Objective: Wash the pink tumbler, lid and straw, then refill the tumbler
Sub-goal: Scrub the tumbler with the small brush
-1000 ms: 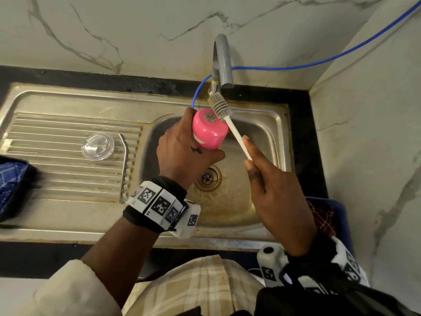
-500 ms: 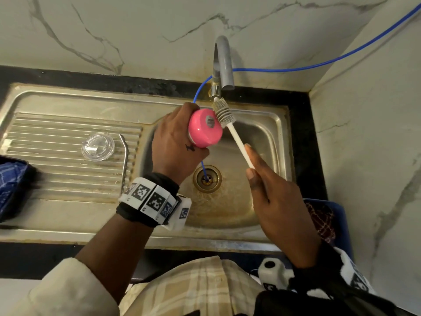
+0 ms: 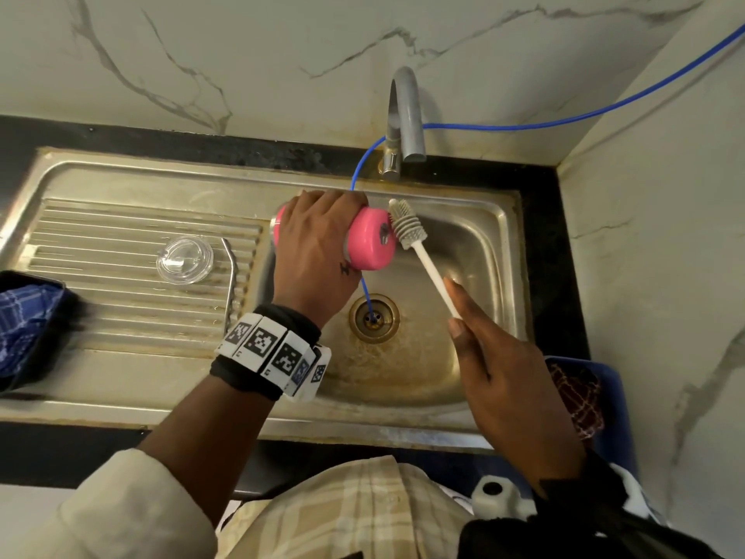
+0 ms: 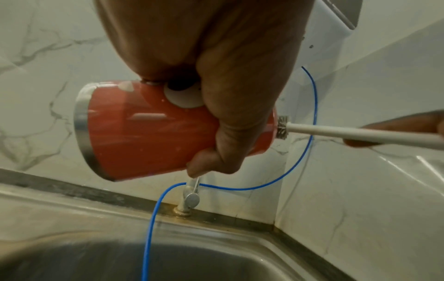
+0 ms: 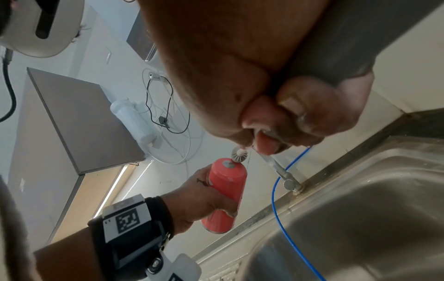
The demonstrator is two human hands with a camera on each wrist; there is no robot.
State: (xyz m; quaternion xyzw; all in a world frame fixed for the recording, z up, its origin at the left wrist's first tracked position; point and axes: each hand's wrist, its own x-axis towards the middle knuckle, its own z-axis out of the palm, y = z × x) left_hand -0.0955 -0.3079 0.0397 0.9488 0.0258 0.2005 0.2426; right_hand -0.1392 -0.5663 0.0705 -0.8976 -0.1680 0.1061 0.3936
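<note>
My left hand [image 3: 318, 252] grips the pink tumbler [image 3: 371, 244] sideways over the sink basin [image 3: 475, 244], its base turned to the right and its steel rim [image 4: 83, 131] to the left. My right hand [image 3: 500, 369] holds the white handle of a bottle brush [image 3: 407, 225], whose bristle head touches the tumbler's base [image 4: 282, 129]. The clear lid [image 3: 184, 259] and the bent metal straw [image 3: 230, 284] lie on the ribbed drainboard at the left. In the right wrist view the tumbler [image 5: 225, 190] shows with the brush head at its base.
A grey tap [image 3: 407, 115] arches over the basin, with no water seen running. A blue tube [image 3: 363, 171] runs from the wall down into the drain [image 3: 373, 316]. A dark tray with blue cloth [image 3: 24, 328] sits far left, a blue bin [image 3: 584, 397] at the right.
My left hand has turned the tumbler from tilted to lying sideways and shifted it left. The brush head has come off the base's top to its right side.
</note>
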